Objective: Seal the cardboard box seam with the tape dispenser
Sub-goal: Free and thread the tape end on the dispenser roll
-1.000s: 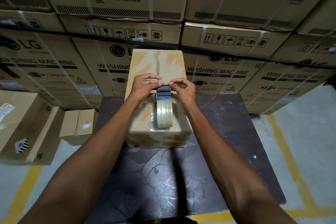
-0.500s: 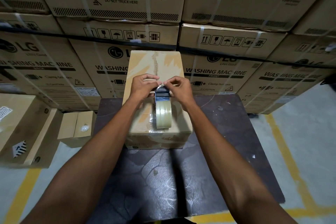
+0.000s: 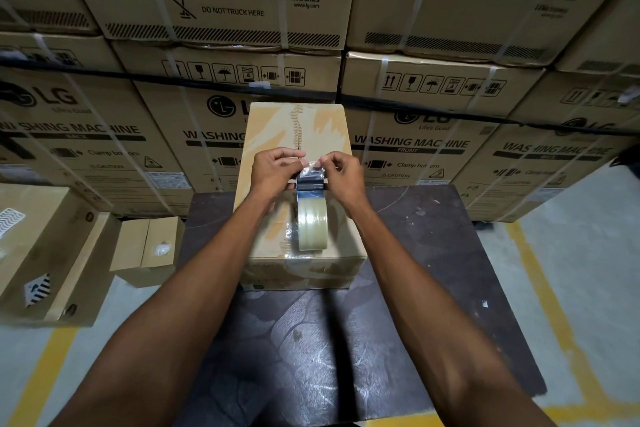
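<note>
Box [image 3: 304, 239]: brown, scuffed | tape dispenser [image 3: 311, 204] on seam | both hands [image 3: 277, 172] pinch tape end [image 3: 313, 165]

We see a wall of stacked washing machine cartons [image 3: 214, 87] filling the far side, strapped with pale bands, printed with handling symbols and "DO NOT TRUCK HERE". A dark worn table [image 3: 450, 253] sits in the middle, its top scuffed and speckled. We note the grey concrete floor [image 3: 581, 253] with yellow painted lines [image 3: 540, 291] on the right and near left. On the left floor we see a large open carton [image 3: 48, 253] and a small brown box [image 3: 149, 250] just beside it. Light is dim, slightly brighter on the right floor.
</note>
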